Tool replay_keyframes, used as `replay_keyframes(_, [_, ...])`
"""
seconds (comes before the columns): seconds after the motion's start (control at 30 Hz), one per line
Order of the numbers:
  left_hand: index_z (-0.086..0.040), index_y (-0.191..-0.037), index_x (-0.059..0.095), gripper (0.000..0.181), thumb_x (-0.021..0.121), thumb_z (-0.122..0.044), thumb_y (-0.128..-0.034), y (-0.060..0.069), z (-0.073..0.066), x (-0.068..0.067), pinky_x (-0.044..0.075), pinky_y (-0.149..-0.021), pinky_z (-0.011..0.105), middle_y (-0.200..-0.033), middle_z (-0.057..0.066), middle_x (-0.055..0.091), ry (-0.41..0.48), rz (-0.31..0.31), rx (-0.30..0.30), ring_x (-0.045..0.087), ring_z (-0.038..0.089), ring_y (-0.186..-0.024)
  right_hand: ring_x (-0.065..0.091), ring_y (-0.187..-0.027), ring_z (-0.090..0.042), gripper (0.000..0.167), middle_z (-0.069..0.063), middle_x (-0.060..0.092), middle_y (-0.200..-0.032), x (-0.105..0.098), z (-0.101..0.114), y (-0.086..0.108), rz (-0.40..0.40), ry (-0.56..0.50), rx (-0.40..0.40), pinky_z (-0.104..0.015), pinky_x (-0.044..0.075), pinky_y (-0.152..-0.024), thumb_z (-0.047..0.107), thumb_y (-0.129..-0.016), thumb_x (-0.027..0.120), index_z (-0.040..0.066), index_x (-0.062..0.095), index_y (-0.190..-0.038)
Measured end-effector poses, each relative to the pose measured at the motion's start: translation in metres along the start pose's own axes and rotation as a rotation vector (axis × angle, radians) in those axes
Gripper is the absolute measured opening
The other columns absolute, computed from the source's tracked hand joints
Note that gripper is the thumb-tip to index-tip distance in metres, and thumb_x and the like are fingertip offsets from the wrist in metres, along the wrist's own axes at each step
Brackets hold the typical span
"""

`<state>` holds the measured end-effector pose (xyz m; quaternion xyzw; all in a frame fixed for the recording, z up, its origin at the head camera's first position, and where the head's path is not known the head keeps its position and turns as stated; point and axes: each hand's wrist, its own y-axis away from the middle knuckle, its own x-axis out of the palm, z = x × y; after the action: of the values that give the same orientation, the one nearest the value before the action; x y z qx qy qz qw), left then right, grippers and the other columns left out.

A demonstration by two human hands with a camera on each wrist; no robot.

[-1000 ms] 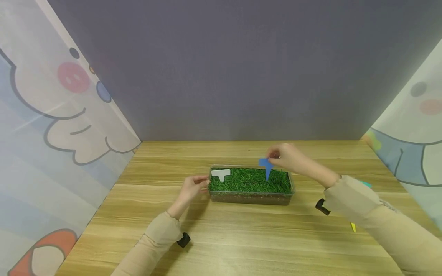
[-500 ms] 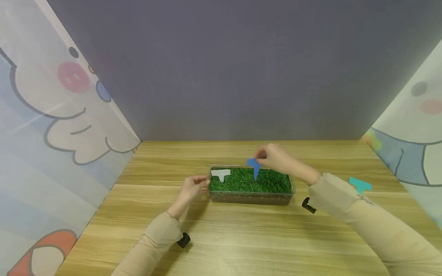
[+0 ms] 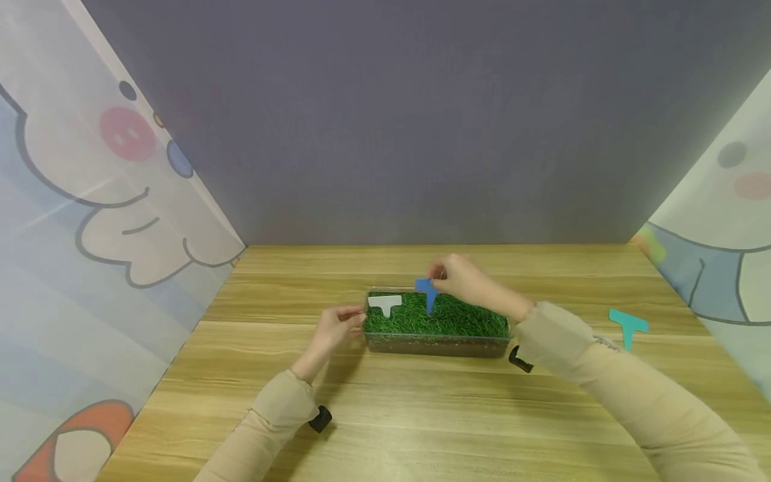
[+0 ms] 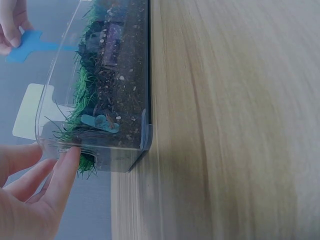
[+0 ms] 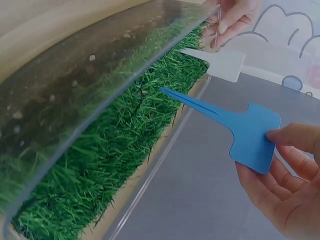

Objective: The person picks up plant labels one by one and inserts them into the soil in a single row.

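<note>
A clear box (image 3: 436, 345) of soil and green grass (image 4: 82, 95) stands on the wooden table. At its left end, the left hand (image 3: 330, 329) touches the wall with fairly straight fingers (image 4: 67, 170). A white T-shaped tag (image 3: 385, 303) stands upright in the grass near that end. Over the grass, right of the white tag, the right hand (image 3: 460, 276) pinches a blue T-shaped tag (image 5: 255, 137) by its head between thumb and fingers, its pointed stem toward the grass. Whether the tip touches the grass, I cannot tell.
A turquoise T-shaped tag (image 3: 628, 325) lies on the table at the right, beyond the right sleeve (image 3: 638, 388). A grey wall (image 3: 385, 120) rises behind the table (image 3: 385, 415), and cartoon-printed sheets (image 3: 54, 201) hang at both sides.
The right hand has moved left over the grass with the blue tag, toward the white one. More of the turquoise tag shows; a yellow piece seen earlier is now hidden. The left hand has stayed.
</note>
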<state>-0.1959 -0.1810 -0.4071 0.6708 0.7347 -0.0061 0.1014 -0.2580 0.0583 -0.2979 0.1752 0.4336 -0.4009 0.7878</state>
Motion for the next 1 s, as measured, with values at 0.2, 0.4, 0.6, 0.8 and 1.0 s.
replay_keyframes(0.2, [0.009, -0.112, 0.056, 0.029, 0.056, 0.0, -0.0843, 0.0, 0.0, 0.0, 0.054, -0.077, 0.038, -0.108, 0.025, 0.057, -0.008, 0.002, -0.005, 0.06, 0.029, -0.089, 0.057, -0.068, -0.015, 0.007, -0.008, 0.063, -0.079, 0.007, 0.001, -0.003, -0.014, 0.017, 0.0, -0.022, 0.052, -0.058, 0.002, -0.08, 0.059, 0.0, 0.063, -0.085])
replay_keyframes(0.4, [0.009, -0.112, 0.055, 0.029, 0.056, -0.001, -0.0847, 0.0, 0.0, -0.001, 0.054, -0.078, 0.039, -0.106, 0.024, 0.058, -0.009, 0.002, -0.014, 0.06, 0.023, -0.083, 0.058, -0.07, -0.015, 0.007, -0.008, 0.063, -0.079, 0.013, 0.0, -0.006, -0.021, 0.022, -0.006, -0.022, 0.052, -0.061, 0.003, -0.08, 0.059, 0.0, 0.063, -0.085])
replay_keyframes(0.6, [0.01, -0.113, 0.054, 0.03, 0.056, -0.001, -0.0851, 0.0, -0.001, -0.001, 0.053, -0.079, 0.041, -0.108, 0.025, 0.057, -0.005, 0.006, -0.026, 0.06, 0.027, -0.087, 0.057, -0.072, -0.015, 0.007, -0.006, 0.063, -0.081, 0.018, -0.001, -0.008, -0.01, 0.03, -0.003, -0.023, 0.052, -0.062, 0.004, -0.081, 0.059, 0.002, 0.063, -0.087])
replay_keyframes(0.8, [0.008, -0.111, 0.057, 0.029, 0.058, -0.004, -0.084, 0.001, 0.001, -0.002, 0.055, -0.076, 0.035, -0.105, 0.023, 0.059, 0.005, 0.024, 0.005, 0.06, 0.028, -0.09, 0.057, -0.074, -0.015, 0.007, -0.005, 0.062, -0.082, 0.021, -0.001, -0.008, 0.001, 0.027, 0.001, -0.024, 0.052, -0.063, 0.003, -0.082, 0.058, 0.003, 0.063, -0.087])
replay_keyframes(1.0, [0.008, -0.11, 0.058, 0.03, 0.059, -0.006, -0.0838, 0.003, 0.001, -0.004, 0.056, -0.073, 0.033, -0.101, 0.021, 0.061, 0.015, 0.043, 0.048, 0.061, 0.026, -0.086, 0.057, -0.072, -0.015, 0.008, -0.005, 0.062, -0.08, 0.024, -0.001, -0.008, 0.002, 0.035, 0.003, -0.023, 0.051, -0.062, 0.001, -0.081, 0.058, 0.002, 0.063, -0.086])
